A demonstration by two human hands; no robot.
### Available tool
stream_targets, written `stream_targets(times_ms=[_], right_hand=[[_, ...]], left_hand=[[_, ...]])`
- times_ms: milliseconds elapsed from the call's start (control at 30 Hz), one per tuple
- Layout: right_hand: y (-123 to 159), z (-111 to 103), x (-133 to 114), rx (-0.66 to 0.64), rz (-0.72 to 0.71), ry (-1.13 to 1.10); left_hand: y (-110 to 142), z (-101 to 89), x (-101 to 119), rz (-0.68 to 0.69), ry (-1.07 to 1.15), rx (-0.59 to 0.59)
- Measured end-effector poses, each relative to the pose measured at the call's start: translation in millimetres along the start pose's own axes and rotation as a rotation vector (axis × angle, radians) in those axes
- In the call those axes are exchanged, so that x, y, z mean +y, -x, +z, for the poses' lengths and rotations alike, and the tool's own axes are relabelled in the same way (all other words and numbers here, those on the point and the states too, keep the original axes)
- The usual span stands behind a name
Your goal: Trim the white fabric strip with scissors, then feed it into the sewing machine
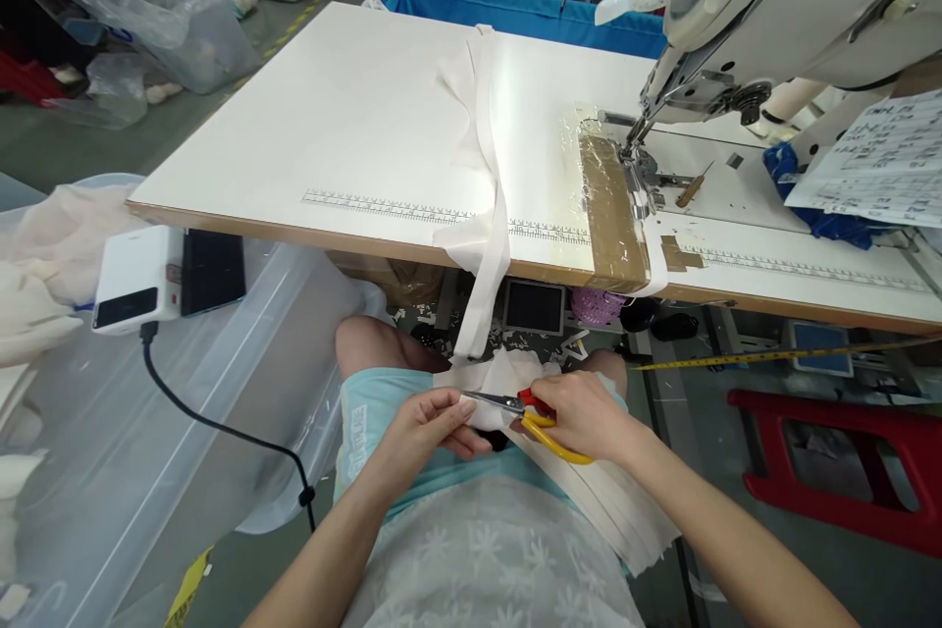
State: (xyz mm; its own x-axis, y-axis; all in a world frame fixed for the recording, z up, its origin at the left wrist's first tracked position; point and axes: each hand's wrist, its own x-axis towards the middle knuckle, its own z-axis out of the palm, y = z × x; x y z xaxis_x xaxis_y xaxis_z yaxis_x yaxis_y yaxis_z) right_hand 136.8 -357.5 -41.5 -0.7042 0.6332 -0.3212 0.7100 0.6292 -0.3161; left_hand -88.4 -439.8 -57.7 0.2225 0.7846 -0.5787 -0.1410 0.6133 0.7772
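My right hand (589,414) grips scissors (541,427) with red and yellow handles, their blades pointing left over my lap. My left hand (434,424) pinches the edge of a pale cloth piece (487,415) close to the blade tips. Whether the blades are apart is too small to tell. More cream fabric (610,500) spreads across my lap and past my right thigh. A long whitish fabric strip (490,289) runs from the table top down over its front edge to my knees.
A sewing machine (743,20) stands at the right of the white table (353,108), with a wood-handled pointed tool (692,188) beside it. At left, a clear plastic bin (213,412) bears a white power bank (136,280) with a black cable. A red stool (765,471) is at right.
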Motion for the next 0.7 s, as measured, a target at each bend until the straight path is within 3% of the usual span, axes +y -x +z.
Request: stream_targets(times_ms=[67,167,233,300,433,567,700], right_hand=[[6.7,4.9,5.3,0.036,0.025,-0.056],[19.7,13.9,10.3,0.121,0.046,-0.195],[27.0,19.0,10.1,0.165,0.058,-0.293],[32.0,21.6,7.8,0.197,0.076,-0.367],[41.1,20.1,6.1,0.284,0.113,-0.46],[56.2,21.2,16.2,0.343,0.185,-0.535],[68.2,30.1,28.0,0.35,0.237,-0.603]], left_hand=[[-4.5,-9.8,1.9,0.067,-0.197,0.064],[-24.7,-28.1,10.4,0.317,-0.541,0.404],[-45.2,-35.1,20.3,0.517,-0.626,0.584],[-65.9,-33.6,30.3,0.635,-0.565,0.593],[-89.3,-15.8,28.4,0.552,-0.405,0.487],[-86.4,-14.4,-10.4,0.379,-0.404,0.503],[-66.3,-17.8,-41.1,0.25,-0.493,0.551]])
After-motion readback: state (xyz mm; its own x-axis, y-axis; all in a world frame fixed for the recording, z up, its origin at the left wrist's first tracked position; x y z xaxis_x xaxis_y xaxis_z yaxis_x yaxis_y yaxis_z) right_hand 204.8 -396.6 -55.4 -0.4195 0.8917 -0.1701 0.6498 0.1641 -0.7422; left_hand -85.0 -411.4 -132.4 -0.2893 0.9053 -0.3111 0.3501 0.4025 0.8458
